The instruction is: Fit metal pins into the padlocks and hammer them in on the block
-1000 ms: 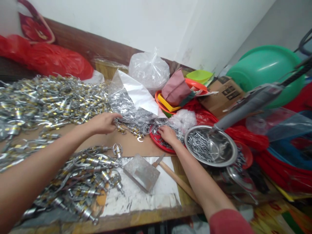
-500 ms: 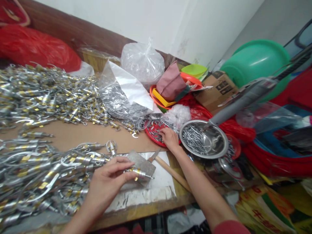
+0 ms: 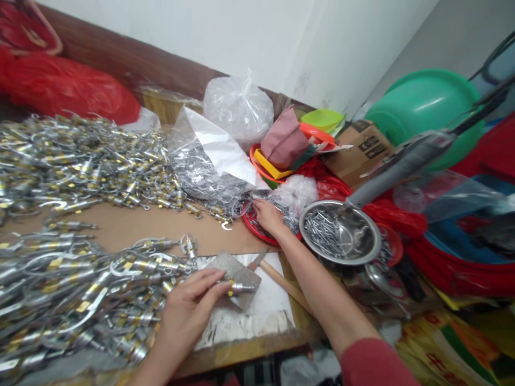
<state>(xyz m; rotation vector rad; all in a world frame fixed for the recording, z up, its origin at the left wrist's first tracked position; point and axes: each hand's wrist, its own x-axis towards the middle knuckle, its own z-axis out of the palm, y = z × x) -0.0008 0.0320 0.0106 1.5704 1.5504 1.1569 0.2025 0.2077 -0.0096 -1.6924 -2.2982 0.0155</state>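
Observation:
My left hand [image 3: 193, 300] pinches a silver metal fitting [image 3: 243, 288] with a brass-coloured band, its thin end pointing right. The fitting is held over a flat grey metal block [image 3: 230, 266], which lies on white paper [image 3: 241, 329]; whether they touch I cannot tell. My right hand [image 3: 269, 215] reaches into a red tray [image 3: 254, 234] of small metal pieces. Its fingers are bunched together among the pieces, and what they grip, if anything, is too small to make out. Just right of that hand stands a steel bowl [image 3: 376, 247] holding metal pins [image 3: 322, 231].
Piles of similar metal fittings [image 3: 80, 161] cover the left side, on brown cardboard [image 3: 120, 228]. A wooden-handled tool [image 3: 287, 285] lies right of the block. Behind the tray sit plastic bags [image 3: 237, 107]. A grey tool arm [image 3: 402, 166] slants over the bowl.
My right hand has shifted farther back and left within the red tray. The fitting in my left hand has turned from sloping downward to nearly level. The view has moved slightly.

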